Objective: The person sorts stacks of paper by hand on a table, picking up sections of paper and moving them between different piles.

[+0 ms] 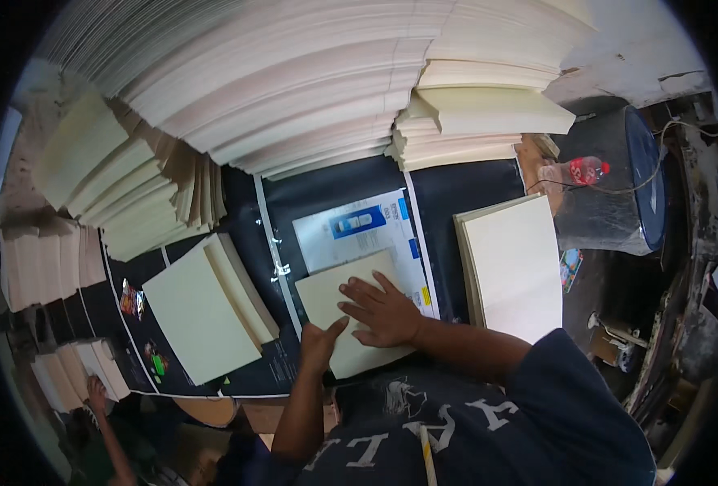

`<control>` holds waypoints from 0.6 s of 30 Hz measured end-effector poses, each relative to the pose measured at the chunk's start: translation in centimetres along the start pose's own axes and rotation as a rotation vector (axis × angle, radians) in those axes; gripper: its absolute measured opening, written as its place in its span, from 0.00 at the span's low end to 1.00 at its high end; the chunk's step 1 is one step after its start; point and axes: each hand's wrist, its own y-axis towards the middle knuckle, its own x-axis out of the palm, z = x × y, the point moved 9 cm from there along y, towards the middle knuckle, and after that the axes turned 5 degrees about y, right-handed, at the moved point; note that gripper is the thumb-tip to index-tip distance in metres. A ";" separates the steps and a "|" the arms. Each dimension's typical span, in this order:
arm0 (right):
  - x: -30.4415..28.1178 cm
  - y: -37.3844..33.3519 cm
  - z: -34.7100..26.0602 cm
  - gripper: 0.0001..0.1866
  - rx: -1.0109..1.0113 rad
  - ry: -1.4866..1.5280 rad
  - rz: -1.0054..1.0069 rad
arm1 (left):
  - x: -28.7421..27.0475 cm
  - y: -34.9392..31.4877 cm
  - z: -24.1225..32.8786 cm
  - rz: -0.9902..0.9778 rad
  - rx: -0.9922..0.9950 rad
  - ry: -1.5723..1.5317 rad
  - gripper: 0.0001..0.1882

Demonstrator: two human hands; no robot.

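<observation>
Plainly, right hand [385,312] splayed on cream paper [326,296], left hand [319,348] at edge (grip unclear)

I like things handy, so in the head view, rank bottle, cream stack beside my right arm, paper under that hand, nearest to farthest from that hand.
1. Paper: under your right hand.
2. Cream stack: to its right.
3. Bottle: farther right, beyond the stack.

cream sheets [355,356]: on black table [468,182], dial centre | right hand [387,313]: spread flat on top | left hand [318,347]: at their 8 o'clock edge, thumb over them | printed sheet [318,239]: partly covered, 12 o'clock | cream stack [201,316]: 9 o'clock | second stack [517,267]: 3 o'clock | red-labelled bottle [586,171]: farther off, 2 o'clock
</observation>
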 end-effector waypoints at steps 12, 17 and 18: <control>-1.3 5.4 2.2 0.31 0.024 0.036 0.063 | -0.8 0.3 0.2 0.010 0.011 0.036 0.22; -2.9 5.4 4.2 0.33 0.028 0.006 0.146 | -0.6 0.3 -0.6 0.058 0.015 0.056 0.19; -2.3 5.2 4.6 0.33 0.045 0.032 0.135 | -0.6 0.2 -0.4 0.064 0.027 0.059 0.19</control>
